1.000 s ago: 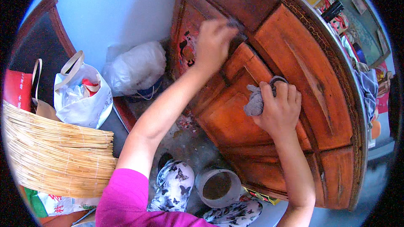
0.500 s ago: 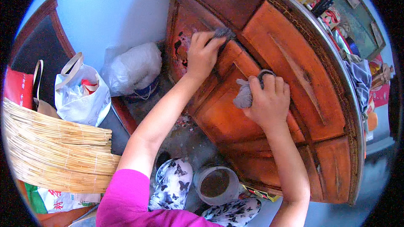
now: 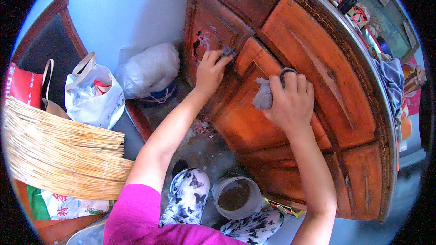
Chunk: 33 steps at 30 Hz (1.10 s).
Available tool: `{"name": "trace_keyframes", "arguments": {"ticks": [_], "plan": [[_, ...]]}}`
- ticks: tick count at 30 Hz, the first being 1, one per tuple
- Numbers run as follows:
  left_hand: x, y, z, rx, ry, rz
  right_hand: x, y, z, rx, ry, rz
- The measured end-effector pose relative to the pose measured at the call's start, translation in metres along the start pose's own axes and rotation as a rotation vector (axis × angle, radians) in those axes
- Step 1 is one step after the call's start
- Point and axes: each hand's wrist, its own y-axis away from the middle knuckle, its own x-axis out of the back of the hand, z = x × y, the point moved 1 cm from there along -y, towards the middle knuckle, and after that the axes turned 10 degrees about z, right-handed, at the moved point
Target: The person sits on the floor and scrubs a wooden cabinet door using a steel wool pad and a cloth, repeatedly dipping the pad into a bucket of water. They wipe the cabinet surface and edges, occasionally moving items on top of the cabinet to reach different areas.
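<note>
Wooden cabinet point(image 3: 290, 109): your left hand point(image 3: 210, 70) grips a small pad point(image 3: 228, 51), right hand point(image 3: 290, 102) clenches a grey cloth point(image 3: 262, 97); patchy corner panel unfinished.

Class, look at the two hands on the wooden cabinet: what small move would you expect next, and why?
Probably the left hand rubs its small grey pad further along the cabinet panel edge, since it presses there beside a worn patch, while the right hand holds a grey cloth against the door.

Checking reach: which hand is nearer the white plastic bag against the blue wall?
Left. The left hand is just right of the white plastic bag; the right hand is farther right.
</note>
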Motion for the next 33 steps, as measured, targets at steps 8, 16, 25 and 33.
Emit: {"name": "trace_keyframes", "arguments": {"ticks": [8, 16, 25, 33], "plan": [[-0.005, -0.091, 0.038, -0.006, 0.151, 0.284, 0.005, 0.005, -0.004, 0.005, 0.009, 0.016], [0.010, -0.026, 0.005, -0.111, 0.001, 0.016, 0.019, 0.002, -0.017, -0.012, 0.032, -0.070], [0.018, -0.084, 0.034, 0.215, 0.264, 0.259, 0.016, 0.003, -0.015, -0.027, 0.021, -0.084], [-0.003, -0.005, 0.017, 0.081, 0.018, 0.145, 0.010, 0.001, -0.022, -0.031, 0.012, -0.076]]}}
